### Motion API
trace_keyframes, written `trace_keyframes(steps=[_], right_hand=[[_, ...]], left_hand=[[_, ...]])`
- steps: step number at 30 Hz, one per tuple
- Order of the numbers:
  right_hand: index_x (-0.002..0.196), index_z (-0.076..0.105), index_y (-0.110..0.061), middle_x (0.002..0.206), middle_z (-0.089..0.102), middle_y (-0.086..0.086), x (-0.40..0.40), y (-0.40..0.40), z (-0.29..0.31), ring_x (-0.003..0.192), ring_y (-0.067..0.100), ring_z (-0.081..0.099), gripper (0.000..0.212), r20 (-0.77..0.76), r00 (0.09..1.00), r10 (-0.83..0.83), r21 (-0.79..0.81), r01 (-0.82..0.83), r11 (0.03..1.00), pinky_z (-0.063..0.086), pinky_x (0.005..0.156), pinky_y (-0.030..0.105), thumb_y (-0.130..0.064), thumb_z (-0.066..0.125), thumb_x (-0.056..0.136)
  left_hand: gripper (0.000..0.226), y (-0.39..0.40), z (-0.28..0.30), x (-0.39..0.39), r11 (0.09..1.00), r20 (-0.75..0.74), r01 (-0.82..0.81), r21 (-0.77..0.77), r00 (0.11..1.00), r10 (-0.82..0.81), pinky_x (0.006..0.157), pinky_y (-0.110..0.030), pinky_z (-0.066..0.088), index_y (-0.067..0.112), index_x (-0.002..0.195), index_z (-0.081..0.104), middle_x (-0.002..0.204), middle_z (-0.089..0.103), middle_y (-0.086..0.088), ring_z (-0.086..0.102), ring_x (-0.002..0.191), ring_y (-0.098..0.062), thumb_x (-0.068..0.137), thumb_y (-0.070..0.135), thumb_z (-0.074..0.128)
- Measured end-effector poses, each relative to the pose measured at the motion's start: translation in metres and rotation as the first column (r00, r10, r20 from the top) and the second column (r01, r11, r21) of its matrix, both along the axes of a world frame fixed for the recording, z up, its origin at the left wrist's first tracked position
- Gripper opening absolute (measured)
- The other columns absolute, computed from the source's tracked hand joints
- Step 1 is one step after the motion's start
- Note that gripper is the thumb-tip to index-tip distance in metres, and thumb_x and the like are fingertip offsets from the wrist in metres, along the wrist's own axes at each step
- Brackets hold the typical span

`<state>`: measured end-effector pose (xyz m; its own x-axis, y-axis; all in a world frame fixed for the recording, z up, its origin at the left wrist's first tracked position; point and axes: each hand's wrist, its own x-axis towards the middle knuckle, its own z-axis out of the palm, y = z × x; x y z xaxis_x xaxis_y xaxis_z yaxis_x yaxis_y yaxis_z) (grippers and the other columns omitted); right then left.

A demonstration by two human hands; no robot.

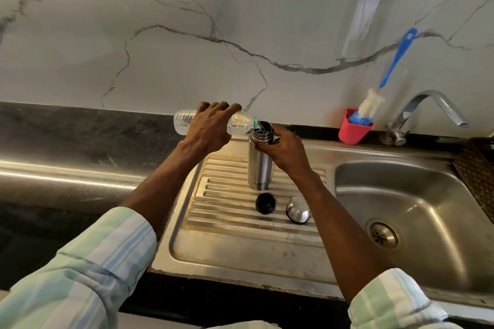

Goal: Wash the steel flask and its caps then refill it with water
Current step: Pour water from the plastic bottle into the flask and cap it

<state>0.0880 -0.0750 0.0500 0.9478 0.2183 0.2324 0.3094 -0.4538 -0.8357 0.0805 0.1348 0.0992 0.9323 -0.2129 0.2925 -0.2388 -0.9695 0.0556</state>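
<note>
While the steel flask [259,165] stands upright and uncapped on the ribbed drainboard [227,211] at centre frame, the right hand [284,148] grips it just below the threaded neck, fingers curled round the body. Left hand [211,128]: wrapped over a clear plastic bottle [239,123], which lies nearly horizontal with its mouth tipped against the flask's open rim; water is visible inside the bottle near its neck and running into the flask. How far the flask is filled cannot be told, as its interior is dark.

Below the flask, on the same drainboard, lie the two caps, apart from each other and from the flask: a black inner cap [265,203] to the left and a steel outer cap [298,209] to the right, resting on its dark rim.

Right of frame: the sink basin [427,195], with a drain at its lower middle. Upper right: a red holder [354,128] against the marble wall, containing a blue-handled bottle brush [385,83] that leans upward to the right, bristles down. A chrome tap [427,112] stands just right of the holder, its spout over the basin.
</note>
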Motion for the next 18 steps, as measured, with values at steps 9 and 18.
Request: trace_keyframes(steps=[9, 18], right_hand=[[0.128, 0.062, -0.034, 0.111, 0.071, -0.009, 0.0016, -0.0005, 0.0004, 0.097, 0.005, 0.061, 0.057, -0.006, 1.0, -0.006, -0.021, 0.006, 1.0, 0.053, 0.085, 0.033, -0.054, 0.075, 0.076], [0.13, 0.06, -0.034, 0.114, 0.071, -0.008, 0.0022, -0.001, -0.0002, 0.1, 0.008, 0.063, 0.061, -0.031, 0.999, -0.007, -0.012, 0.007, 1.0, 0.054, 0.087, 0.037, -0.056, 0.075, 0.075]], left_hand=[[0.075, 0.0004, 0.0028, 0.002, 1.0, -0.003, 0.001, 0.031, 1.0, -0.001, 0.11, -0.045, 0.028, 0.019, 0.143, 0.046, 0.131, 0.059, -0.014, 0.054, 0.12, -0.035, 0.076, 0.013, 0.078], [0.076, -0.0012, 0.0061, 0.0024, 0.998, -0.014, -0.008, 0.056, 1.0, 0.009, 0.112, -0.046, 0.027, 0.018, 0.144, 0.044, 0.134, 0.057, -0.014, 0.053, 0.122, -0.035, 0.076, 0.015, 0.079]])
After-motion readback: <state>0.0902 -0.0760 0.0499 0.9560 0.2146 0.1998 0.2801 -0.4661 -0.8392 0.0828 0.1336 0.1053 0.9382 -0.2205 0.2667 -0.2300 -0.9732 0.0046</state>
